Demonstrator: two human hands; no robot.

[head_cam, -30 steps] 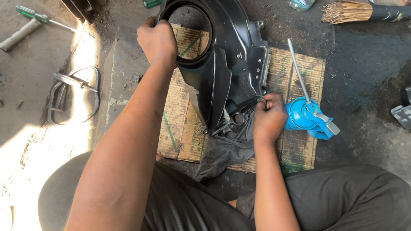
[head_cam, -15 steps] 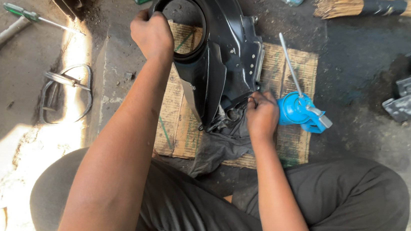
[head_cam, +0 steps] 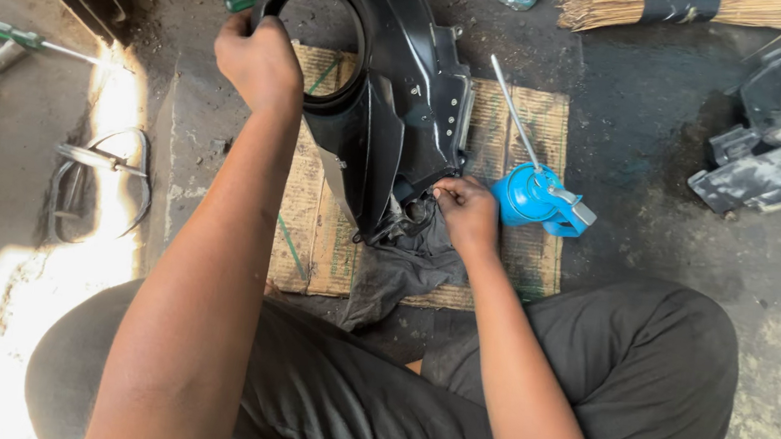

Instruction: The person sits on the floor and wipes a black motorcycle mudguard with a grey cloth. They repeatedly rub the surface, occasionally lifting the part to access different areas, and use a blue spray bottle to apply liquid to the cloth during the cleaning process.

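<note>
Your left hand (head_cam: 257, 64) grips the ring rim of the black plastic housing (head_cam: 392, 105), standing on edge on the woven mat (head_cam: 534, 119). Your right hand (head_cam: 467, 213), nearer its lower end, pinches fingers together there beside the blue oil can (head_cam: 531, 197).
</note>
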